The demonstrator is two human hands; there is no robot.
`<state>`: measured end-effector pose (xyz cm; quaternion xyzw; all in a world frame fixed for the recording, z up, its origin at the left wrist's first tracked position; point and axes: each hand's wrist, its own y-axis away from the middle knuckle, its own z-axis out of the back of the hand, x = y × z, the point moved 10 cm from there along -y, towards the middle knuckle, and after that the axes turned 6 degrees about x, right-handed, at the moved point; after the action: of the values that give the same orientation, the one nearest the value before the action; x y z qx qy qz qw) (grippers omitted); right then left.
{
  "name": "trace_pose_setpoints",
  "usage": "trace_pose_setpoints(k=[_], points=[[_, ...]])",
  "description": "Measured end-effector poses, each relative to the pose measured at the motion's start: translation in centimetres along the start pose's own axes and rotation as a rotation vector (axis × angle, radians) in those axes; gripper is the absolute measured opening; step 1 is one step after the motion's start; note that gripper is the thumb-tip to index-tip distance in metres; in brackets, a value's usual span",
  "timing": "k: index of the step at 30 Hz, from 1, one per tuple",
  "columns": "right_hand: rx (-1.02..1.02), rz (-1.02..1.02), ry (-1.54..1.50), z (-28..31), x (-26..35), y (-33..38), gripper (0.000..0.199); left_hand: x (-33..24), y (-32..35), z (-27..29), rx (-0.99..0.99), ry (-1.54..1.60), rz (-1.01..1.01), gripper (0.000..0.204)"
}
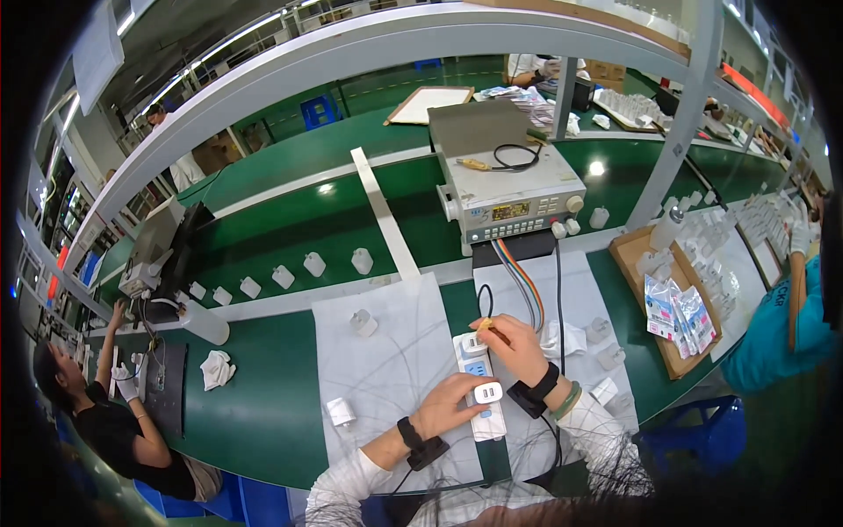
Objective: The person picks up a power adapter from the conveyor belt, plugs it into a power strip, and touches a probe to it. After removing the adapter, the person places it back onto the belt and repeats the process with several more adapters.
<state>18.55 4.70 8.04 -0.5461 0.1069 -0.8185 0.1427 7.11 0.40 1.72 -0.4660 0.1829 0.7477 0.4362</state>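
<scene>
A white power strip [492,429] with blue sockets lies in front of me on white sheeting. My left hand [448,406] closes on a white two-port USB charger [488,393] over the strip's nearer half. At the strip's far end sits a second white USB charger [474,342]. My right hand [518,350] pinches a yellow connector [485,325] on a black cable, right at that charger; whether it is fully in a port cannot be told. Black straps with small dark boxes are on both my wrists. Another white charger [341,412] lies left of my left hand.
A bench test instrument [509,189] stands ahead, with coloured wires [518,277] running down from it. Several chargers [283,277] line the green conveyor. A cardboard tray [676,351] holds packets at right. Co-workers sit left and right; a grey shelf frame [378,39] crosses above.
</scene>
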Motion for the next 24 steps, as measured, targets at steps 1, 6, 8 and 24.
trace_pose_setpoints(k=[1, 6, 8, 24], points=[[-0.011, 0.012, 0.034, 0.0, -0.1, 0.1, 0.014, 0.2, 0.0, 0.0, 0.010, -0.006, 0.002, 0.047], [-0.003, 0.005, 0.122, -0.7, -0.4, 0.3, 0.019, 1.0, 1.2, 3.6, -0.284, 0.384, 0.052, 0.048], [-0.010, 0.000, 0.123, -0.7, -1.0, 0.4, 0.019, -1.2, -0.5, 9.6, -0.416, 0.099, -0.042, 0.048], [0.017, 0.008, 0.046, -0.4, -1.6, 1.1, 0.022, 10.1, -18.2, 19.4, 0.145, -1.290, 0.369, 0.015]])
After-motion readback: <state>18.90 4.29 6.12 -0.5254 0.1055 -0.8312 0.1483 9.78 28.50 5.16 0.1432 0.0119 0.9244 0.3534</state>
